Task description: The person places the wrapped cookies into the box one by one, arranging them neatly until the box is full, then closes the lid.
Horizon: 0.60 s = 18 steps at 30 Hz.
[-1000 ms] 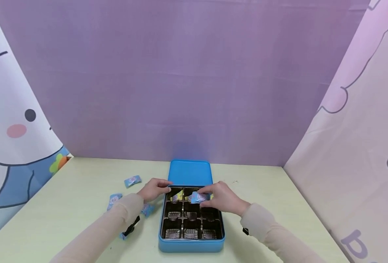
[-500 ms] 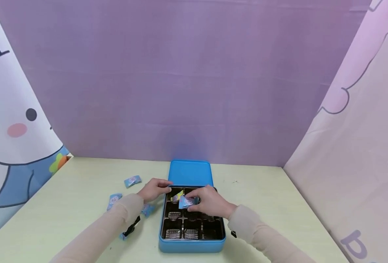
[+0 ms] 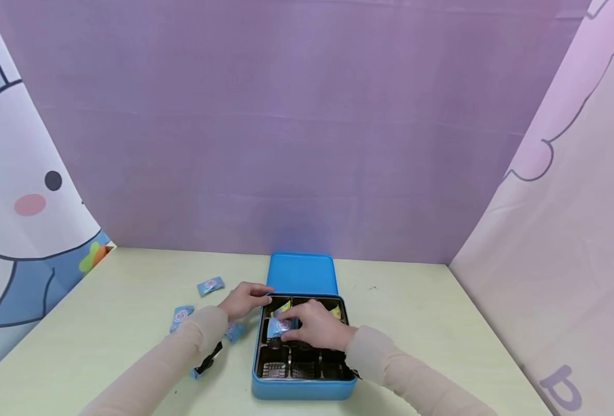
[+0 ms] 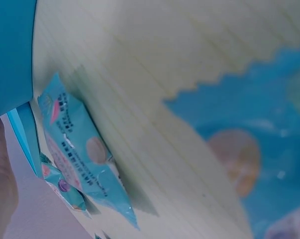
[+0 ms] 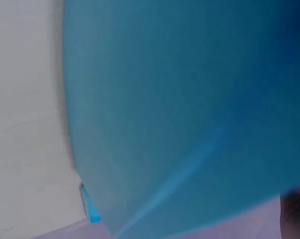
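Observation:
My right hand [image 3: 319, 328] pinches a small blue candy packet [image 3: 279, 327] between thumb and fingers. The packet is over the left side of a blue tin box [image 3: 304, 390], at its second row of compartments. The tin's dark tray is divided into compartments, and my right hand hides several of them. At the tin's back left corner, my left hand [image 3: 243, 299] grips the rim, its fingers by the hinge side and its thumb at the left edge. Yellow packets [image 3: 336, 312] show in the back row. The tin's wall [image 5: 154, 114] fills most of the right wrist view.
Blue packets [image 3: 211, 286] lie on the table left of the tin, some partly behind my left arm. In the left wrist view, one packet [image 4: 80, 144] lies close to the tin. The opened lid [image 3: 302, 273] stretches back toward the purple backdrop [image 3: 307, 127].
My right hand has moved left and slightly nearer with the blue candy packet, from the back row's middle to the left side. My left hand stays at the tin's corner.

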Each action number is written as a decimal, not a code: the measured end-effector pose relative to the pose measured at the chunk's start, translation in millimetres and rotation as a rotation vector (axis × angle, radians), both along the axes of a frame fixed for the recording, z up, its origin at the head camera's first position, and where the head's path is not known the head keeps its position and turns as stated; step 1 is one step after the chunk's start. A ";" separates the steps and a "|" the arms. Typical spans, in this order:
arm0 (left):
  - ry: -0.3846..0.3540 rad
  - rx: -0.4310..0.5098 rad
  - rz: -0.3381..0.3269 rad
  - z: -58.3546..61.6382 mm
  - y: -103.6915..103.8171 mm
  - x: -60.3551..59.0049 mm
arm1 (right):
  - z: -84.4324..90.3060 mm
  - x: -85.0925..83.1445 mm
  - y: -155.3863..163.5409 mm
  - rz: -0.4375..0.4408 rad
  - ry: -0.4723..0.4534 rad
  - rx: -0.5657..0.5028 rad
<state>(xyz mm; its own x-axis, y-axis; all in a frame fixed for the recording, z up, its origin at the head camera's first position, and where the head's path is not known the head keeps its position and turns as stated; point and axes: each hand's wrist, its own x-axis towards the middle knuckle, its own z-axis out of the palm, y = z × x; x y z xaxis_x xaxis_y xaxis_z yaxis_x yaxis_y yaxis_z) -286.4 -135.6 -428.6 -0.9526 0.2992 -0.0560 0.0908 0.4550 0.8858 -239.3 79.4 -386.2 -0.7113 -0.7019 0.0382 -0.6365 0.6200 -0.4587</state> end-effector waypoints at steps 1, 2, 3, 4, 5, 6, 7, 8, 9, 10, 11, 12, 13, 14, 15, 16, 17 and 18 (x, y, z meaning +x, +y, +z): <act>0.001 -0.003 -0.001 0.0 0.0 0.0 | -0.4 -0.1 -0.2 0.002 0.001 0.011; 0.003 -0.005 -0.002 -0.1 0.1 0.1 | -0.9 -0.1 -0.4 0.011 0.002 0.018; 0.002 -0.005 -0.001 -0.2 0.3 0.1 | -1.1 -0.1 -0.6 0.022 0.004 0.022; 0.000 -0.005 0.001 -0.5 0.3 -0.1 | -1.5 -0.4 -0.8 0.030 0.009 0.026; 0.000 -0.005 0.001 -0.6 0.3 -0.3 | -1.8 -0.9 -1.1 0.038 0.017 0.030; 0.001 -0.006 0.001 -0.9 0.4 -0.6 | -1.9 -1.3 -1.3 0.044 0.027 0.037; 0.003 -0.006 0.001 -0.9 0.5 -0.7 | -1.6 -1.5 -1.4 0.050 0.033 0.039; 0.004 -0.004 0.001 -1.0 0.7 -0.8 | -1.6 -1.7 -1.7 0.053 0.038 0.040; 0.003 -0.001 0.001 -1.2 1.0 -1.0 | -1.2 -1.7 -2.0 0.054 0.038 0.042; 0.003 0.001 0.000 -1.3 1.3 -1.0 | -1.0 -1.7 -2.3 0.055 0.039 0.046; 0.003 0.003 -0.002 -1.5 1.5 -0.9 | -0.8 -1.5 -2.6 0.056 0.041 0.053; 0.002 0.004 -0.003 -1.8 1.7 -0.9 | -0.6 -1.2 -2.8 0.058 0.042 0.059; 0.001 0.004 -0.004 -2.2 1.7 -0.9 | -0.5 -0.9 -3.2 0.060 0.047 0.066; -0.001 0.005 -0.002 -2.6 1.8 -1.1 | -0.5 -0.5 -3.7 0.063 0.053 0.076; -0.003 0.006 -0.001 -3.2 1.8 -1.5 | -0.4 0.0 -4.1 0.067 0.061 0.085; -0.004 0.006 0.002 -3.7 1.9 -1.8 | -0.4 0.3 -4.5 0.072 0.075 0.094; -0.004 0.005 0.002 -3.7 2.0 -2.0 | -0.6 0.6 -4.8 0.076 0.089 0.104; -0.005 0.006 0.005 -4.0 2.1 -2.3 | -1.1 0.6 -5.2 0.080 0.099 0.114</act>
<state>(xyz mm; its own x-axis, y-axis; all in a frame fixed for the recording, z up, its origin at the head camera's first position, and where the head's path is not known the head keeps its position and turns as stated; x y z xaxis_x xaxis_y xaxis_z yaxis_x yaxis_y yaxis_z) -288.7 -133.5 -432.6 -0.9536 0.2951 -0.0591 0.0841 0.4500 0.8891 -238.7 74.2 -387.3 -0.6495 -0.7601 0.0224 -0.7248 0.6099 -0.3205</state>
